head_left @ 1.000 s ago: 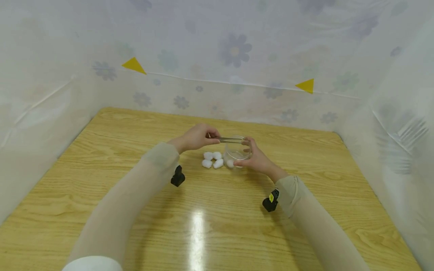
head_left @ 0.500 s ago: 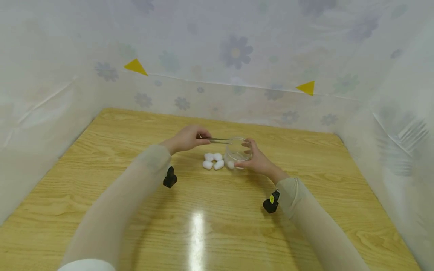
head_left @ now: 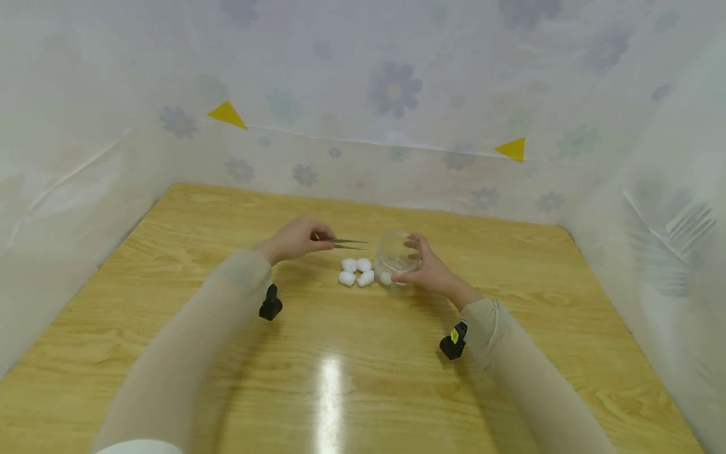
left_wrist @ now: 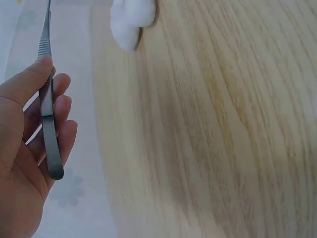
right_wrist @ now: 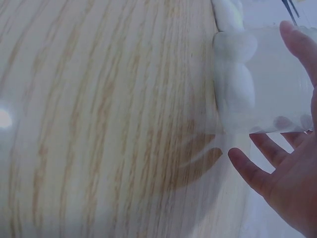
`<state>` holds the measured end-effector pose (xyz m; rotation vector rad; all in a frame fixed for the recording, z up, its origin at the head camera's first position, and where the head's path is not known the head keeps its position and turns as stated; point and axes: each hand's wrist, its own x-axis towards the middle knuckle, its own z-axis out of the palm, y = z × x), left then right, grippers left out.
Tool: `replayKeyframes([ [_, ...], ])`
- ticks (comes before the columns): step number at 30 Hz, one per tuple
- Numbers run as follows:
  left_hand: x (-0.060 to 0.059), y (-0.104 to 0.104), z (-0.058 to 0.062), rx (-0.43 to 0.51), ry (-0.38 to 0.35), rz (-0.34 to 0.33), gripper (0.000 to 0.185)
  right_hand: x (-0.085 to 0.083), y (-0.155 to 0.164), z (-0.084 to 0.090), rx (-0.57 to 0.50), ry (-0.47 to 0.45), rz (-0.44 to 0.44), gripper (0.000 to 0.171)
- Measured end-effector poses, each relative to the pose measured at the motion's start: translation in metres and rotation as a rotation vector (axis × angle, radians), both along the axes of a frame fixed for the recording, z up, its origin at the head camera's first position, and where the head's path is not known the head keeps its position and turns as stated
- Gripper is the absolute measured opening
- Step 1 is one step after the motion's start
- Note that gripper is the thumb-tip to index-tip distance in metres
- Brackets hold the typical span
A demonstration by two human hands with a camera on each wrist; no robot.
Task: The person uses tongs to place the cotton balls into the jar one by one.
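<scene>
My left hand [head_left: 297, 238] pinches a pair of metal tweezers [left_wrist: 48, 119] between thumb and fingers. The tips point right, slightly apart, and no cotton shows between them. Several white cotton balls [head_left: 348, 278] lie grouped on the table, just below and right of the tweezer tips. To their right stands a clear round jar [head_left: 391, 252], open at the top. My right hand [head_left: 428, 271] holds the jar from its right side, thumb on the near wall and fingers behind. Inside, cotton balls [right_wrist: 241, 87] rest on the bottom, seen through the wall.
The wood-grain table [head_left: 363, 391] runs up to a floral-patterned sheet [head_left: 391, 151] at the back. Small black wrist cameras [head_left: 271, 302] hang under both forearms. A bright light reflection lies on the near part of the table.
My left hand has moved left with the tweezers, from above the jar's mouth to the left of the jar. My right hand and the jar have stayed in place.
</scene>
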<state>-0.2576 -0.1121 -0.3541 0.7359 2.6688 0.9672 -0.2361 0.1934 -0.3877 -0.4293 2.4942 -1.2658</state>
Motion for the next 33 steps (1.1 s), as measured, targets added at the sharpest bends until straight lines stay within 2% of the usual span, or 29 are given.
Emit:
replayKeyframes([
  [17,-0.001,-0.017,-0.021,-0.065,-0.046,0.010,0.023,0.002,-0.001,0.000,0.001,0.016,0.007,0.098],
  [27,0.003,-0.017,-0.028,-0.185,0.000,0.001,0.019,0.002,-0.001,-0.002,-0.006,0.005,0.007,0.098],
  [33,0.003,-0.019,-0.032,-0.245,0.029,-0.013,0.021,0.012,-0.007,0.016,-0.018,-0.021,0.015,0.093],
])
